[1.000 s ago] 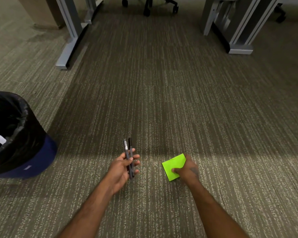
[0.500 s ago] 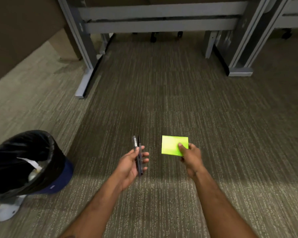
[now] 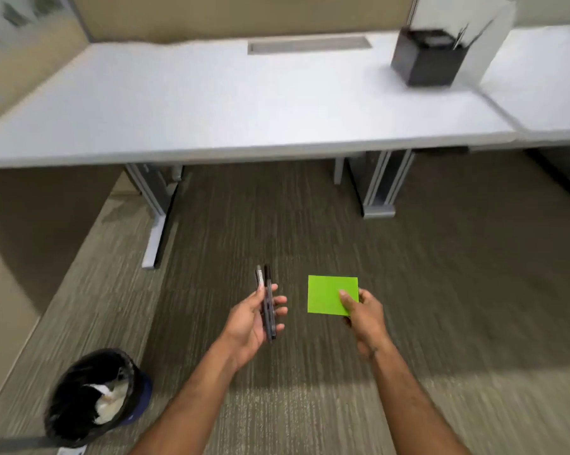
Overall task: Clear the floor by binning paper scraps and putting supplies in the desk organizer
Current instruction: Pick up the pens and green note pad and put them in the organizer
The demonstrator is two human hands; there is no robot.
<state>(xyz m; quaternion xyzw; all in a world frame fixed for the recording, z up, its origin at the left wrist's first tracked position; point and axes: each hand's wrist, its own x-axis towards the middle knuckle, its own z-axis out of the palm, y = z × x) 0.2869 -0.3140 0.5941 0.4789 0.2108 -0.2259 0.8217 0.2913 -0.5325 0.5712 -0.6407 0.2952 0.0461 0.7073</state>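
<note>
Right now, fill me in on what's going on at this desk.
A person is tidying up, standing over the carpet in front of a white desk. The left hand holds two dark pens side by side, and the right hand pinches a green pad of sticky notes between thumb and fingers. A black organizer sits at the desk's far right. A lined bin on the floor to the left already has white paper in it.
</note>
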